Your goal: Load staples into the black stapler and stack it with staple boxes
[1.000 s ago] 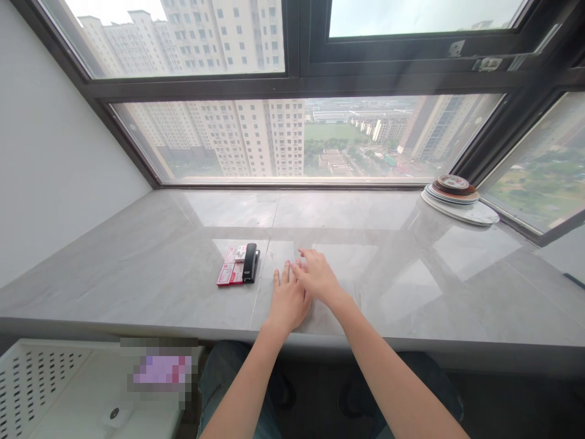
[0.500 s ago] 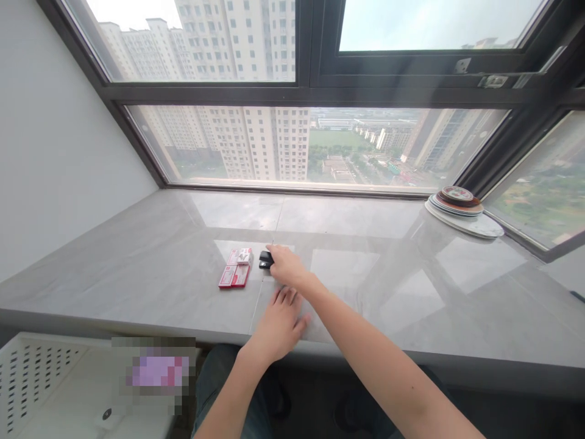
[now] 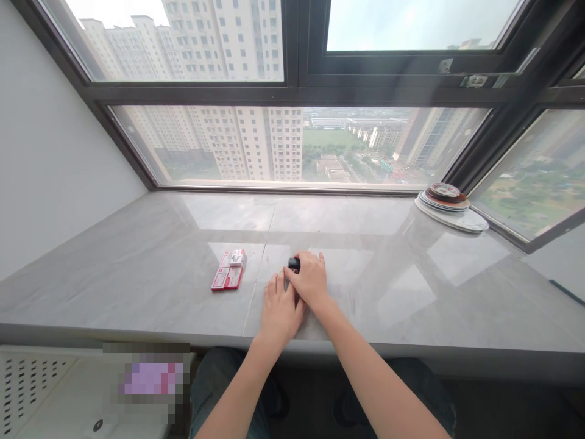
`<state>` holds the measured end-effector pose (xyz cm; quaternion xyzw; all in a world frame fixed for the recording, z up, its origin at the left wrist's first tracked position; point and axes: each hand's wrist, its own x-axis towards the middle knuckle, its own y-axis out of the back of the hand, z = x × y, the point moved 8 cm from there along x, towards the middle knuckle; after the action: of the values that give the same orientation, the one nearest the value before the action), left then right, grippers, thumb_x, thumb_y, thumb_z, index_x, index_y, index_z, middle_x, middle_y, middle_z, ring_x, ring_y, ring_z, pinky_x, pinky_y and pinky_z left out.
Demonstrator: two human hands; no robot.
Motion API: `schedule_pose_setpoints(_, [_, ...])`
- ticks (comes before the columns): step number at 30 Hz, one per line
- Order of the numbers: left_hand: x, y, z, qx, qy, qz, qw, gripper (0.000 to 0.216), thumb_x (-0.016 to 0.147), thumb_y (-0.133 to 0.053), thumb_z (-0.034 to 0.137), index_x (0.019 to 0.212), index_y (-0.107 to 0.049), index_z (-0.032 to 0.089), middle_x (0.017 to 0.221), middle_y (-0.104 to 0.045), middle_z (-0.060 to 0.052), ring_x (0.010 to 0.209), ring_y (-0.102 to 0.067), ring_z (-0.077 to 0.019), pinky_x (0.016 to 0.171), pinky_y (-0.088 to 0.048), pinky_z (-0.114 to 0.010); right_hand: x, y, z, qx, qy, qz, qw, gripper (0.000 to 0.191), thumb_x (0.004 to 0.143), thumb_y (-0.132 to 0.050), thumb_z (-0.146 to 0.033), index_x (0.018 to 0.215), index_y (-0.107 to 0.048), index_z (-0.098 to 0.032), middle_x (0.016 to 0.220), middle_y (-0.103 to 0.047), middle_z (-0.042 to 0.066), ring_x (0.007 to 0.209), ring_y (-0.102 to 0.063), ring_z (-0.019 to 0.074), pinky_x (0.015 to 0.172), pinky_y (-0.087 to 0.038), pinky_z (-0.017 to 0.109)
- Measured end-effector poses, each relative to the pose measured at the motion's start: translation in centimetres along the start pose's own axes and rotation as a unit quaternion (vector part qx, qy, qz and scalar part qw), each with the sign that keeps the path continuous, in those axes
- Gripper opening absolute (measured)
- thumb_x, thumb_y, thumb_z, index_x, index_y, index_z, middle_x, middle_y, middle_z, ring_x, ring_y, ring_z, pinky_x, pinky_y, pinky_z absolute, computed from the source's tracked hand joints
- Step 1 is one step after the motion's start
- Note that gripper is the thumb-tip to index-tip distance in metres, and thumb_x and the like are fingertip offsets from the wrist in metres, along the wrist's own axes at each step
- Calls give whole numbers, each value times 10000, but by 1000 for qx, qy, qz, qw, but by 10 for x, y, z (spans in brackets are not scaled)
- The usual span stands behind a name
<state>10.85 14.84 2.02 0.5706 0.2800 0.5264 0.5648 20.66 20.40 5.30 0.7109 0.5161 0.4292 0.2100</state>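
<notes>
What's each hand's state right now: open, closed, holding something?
Left hand: open, palm down; anything beneath cannot be told.
Right hand: closed on the black stapler, mostly hidden.

Centre of frame: black stapler (image 3: 294, 263) mostly hidden by hands (image 3: 311, 279). Lower left: white perforated object (image 3: 59, 403) cut by edge, purple thing (image 3: 150, 378) blurred.

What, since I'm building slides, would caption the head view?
Both hands at a black stapler, red-and-white boxes to the left.
</notes>
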Motion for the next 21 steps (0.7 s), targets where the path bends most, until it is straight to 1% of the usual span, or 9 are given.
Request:
schedule_pose_setpoints(3, [1, 1, 0, 5, -5, 3, 1000, 589, 1048, -383, 429, 1605, -343, 243, 1643, -375, -108, 1513, -304, -358, 1215, -283, -556, 3, 2, -2, 17, -15, 19, 1000, 168, 915, -627, -341, 1047, -659, -243, 1112, -727, 84, 1345, -508, 316, 1234, -98, 577])
schedule_pose_setpoints(4, [2, 2, 1, 7, -5, 5, 1000, 585, 1049, -377, 433, 1607, -338, 263, 1650, -370, -92, 1516, -300, -360, 1212, -283, -569, 5, 5, 0, 40, -28, 27, 998, 185, 923, -612, -354, 1066, -658, -246, 1122, -729, 80, 1333, -525, 310, 1231, -127, 574])
schedule_pose_setpoints(6, [5, 2, 2, 10, -1, 10, 1000, 582, 1051, -366, 447, 1606, -337, 275, 1661, -359, -81, 1511, -310, -365, 1209, -279, -588, 8, 13, 12, 128, -71, 50, 988, 249, 943, -575, -420, 1107, -649, -249, 1129, -732, 74, 1210, -612, 284, 1188, -281, 531])
schedule_pose_setpoints(7, [6, 2, 2, 9, 0, 11, 1000, 584, 1050, -367, 458, 1603, -343, 270, 1665, -354, -83, 1505, -320, -366, 1211, -278, -590, 10, 18, 23, 193, -102, 67, 973, 287, 946, -558, -457, 1119, -641, -245, 1128, -734, 74, 1139, -645, 268, 1134, -374, 492])
schedule_pose_setpoints(9, [9, 2, 0, 4, 3, 11, 1000, 591, 1045, -380, 476, 1594, -361, 257, 1667, -352, -87, 1492, -342, -365, 1216, -275, -587, 9, 24, 52, 357, -176, 115, 910, 332, 938, -543, -501, 1115, -625, -233, 1149, -733, 78, 1098, -664, 249, 998, -504, 414])
schedule_pose_setpoints(11, [11, 0, -1, -2, 5, 14, 1000, 594, 1040, -395, 484, 1587, -373, 254, 1667, -352, -85, 1488, -353, -363, 1224, -268, -588, 3, 26, 85, 486, -238, 160, 825, 321, 937, -516, -502, 1094, -598, -234, 1220, -715, 77, 1191, -637, 246, 915, -559, 375])
schedule_pose_setpoints(13, [10, -2, -2, -8, 7, 19, 1000, 594, 1040, -399, 482, 1586, -372, 249, 1677, -333, -86, 1499, -342, -360, 1235, -250, -590, -6, 28, 113, 540, -276, 177, 775, 291, 938, -500, -494, 1074, -566, -245, 1275, -694, 70, 1267, -602, 243, 875, -591, 368])
schedule_pose_setpoints(17, [8, -6, 2, -38, 6, 23, 999, 613, 1042, -404, 442, 1594, -332, 183, 1691, -286, -125, 1560, -246, -342, 1266, -198, -573, -26, 35, 143, 559, -301, 161, 756, 292, 914, -589, -499, 1078, -548, -261, 1282, -680, 57, 1258, -621, 233, 910, -614, 391])
schedule_pose_setpoints(21, [8, 13, -7, -75, -8, 36, 997, 674, 1020, -462, 384, 1620, -235, 177, 1690, -268, -137, 1595, -150, -311, 1282, -141, -576, -57, 45, 143, 600, -289, 143, 732, 372, 943, -607, -533, 1243, -541, -323, 1390, -614, 23, 1338, -573, 211, 1044, -578, 413])
